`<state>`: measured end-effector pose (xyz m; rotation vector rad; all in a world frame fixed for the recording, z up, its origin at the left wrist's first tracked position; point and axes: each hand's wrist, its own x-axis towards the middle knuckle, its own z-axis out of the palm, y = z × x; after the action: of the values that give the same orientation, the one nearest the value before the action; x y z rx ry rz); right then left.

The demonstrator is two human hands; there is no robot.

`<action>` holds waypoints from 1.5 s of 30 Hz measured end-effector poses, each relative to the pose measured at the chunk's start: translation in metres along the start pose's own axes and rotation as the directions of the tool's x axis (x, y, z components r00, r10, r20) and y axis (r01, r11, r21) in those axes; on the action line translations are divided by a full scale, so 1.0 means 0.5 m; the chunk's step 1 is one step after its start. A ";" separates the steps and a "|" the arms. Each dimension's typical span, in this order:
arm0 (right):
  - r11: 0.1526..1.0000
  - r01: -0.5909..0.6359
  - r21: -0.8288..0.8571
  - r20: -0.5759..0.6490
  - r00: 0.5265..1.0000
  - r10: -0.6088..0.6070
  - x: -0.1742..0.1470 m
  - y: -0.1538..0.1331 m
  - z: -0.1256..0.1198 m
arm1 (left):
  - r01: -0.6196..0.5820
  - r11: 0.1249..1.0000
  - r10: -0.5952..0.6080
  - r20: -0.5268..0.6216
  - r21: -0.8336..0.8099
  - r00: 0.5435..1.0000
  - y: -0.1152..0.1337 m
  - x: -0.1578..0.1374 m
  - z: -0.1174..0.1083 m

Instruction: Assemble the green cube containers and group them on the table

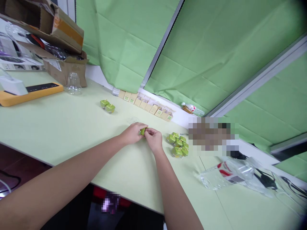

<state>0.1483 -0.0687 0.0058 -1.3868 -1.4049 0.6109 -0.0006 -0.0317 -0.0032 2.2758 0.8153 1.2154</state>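
Note:
Over the middle of the table (134,179), my left hand (132,133) grips a small green candle-like piece (143,131) between thumb and fingers. The fingertips of my right hand (153,139) are pinched on the same piece from the other side, and they partly cover it. Just beyond my left hand lies a small clear plastic piece (133,120). To the right of my right hand stands a cluster of several green pieces in clear cups (177,142), each with a pale wick-like tip. Two similar green pieces (107,106) sit together farther back on the left.
Several small cardboard boxes (148,105) line the wall. A lying bottle (192,109) rests behind them at right, a large clear bottle (225,174) nearer. Cardboard boxes (64,68), a clear dome (73,83) and a yellow power strip (45,91) occupy the left.

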 end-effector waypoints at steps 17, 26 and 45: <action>0.999 0.039 0.004 0.129 0.991 -0.039 0.002 -0.010 -0.004 | 0.041 0.997 -0.042 -0.017 -0.068 0.999 0.002 0.000 -0.007; 0.980 -0.062 0.187 0.095 0.994 0.045 0.008 -0.018 -0.014 | 0.060 0.961 -0.084 -0.078 -0.271 0.993 0.000 0.004 -0.002; 0.942 -0.128 0.310 0.061 0.992 0.114 0.004 -0.024 -0.003 | 0.278 0.747 -0.368 -0.028 -0.604 0.929 -0.011 0.021 -0.007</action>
<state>0.1452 -0.0697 0.0176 -1.2154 -1.1990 0.9072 -0.0005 -0.0202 0.0016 1.4804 0.7119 1.2570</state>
